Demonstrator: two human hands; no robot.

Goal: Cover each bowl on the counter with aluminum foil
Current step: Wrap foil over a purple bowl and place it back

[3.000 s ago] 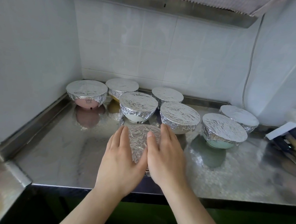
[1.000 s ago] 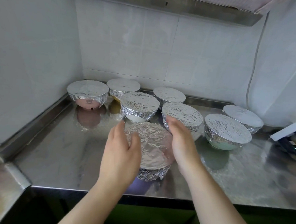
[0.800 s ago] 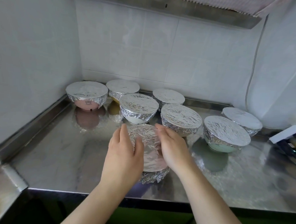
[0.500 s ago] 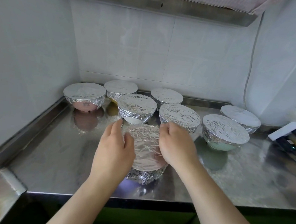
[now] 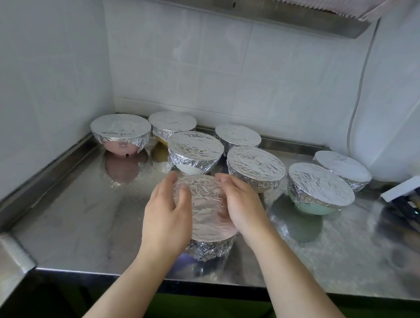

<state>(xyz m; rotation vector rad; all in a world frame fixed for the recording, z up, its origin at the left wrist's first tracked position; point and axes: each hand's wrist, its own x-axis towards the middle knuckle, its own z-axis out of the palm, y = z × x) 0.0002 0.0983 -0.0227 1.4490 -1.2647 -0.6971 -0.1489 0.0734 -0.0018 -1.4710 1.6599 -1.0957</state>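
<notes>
A foil-covered bowl [image 5: 206, 207] stands near the front edge of the steel counter [image 5: 79, 212]. My left hand [image 5: 167, 217] cups its left rim, thumb lying on the foil top. My right hand [image 5: 243, 204] curls round its right and far rim. Crumpled foil hangs down the bowl's near side. Behind it stand several more foil-covered bowls: a pink one [image 5: 120, 132] at far left, a white one [image 5: 195, 148] just behind my hands, another [image 5: 256, 166] to its right, and a green one [image 5: 319, 186] further right.
Tiled walls close the counter at the left and back, with a raised steel lip [image 5: 45, 169] along the left. Dark utensils and a white card [image 5: 411, 196] lie at the right edge. A cable [image 5: 356, 93] runs down the right wall. A hood [image 5: 236, 4] hangs overhead.
Three seconds ago both hands lay flat on the foil top. They have since parted to the bowl's sides and slid along the rim toward its far edge.
</notes>
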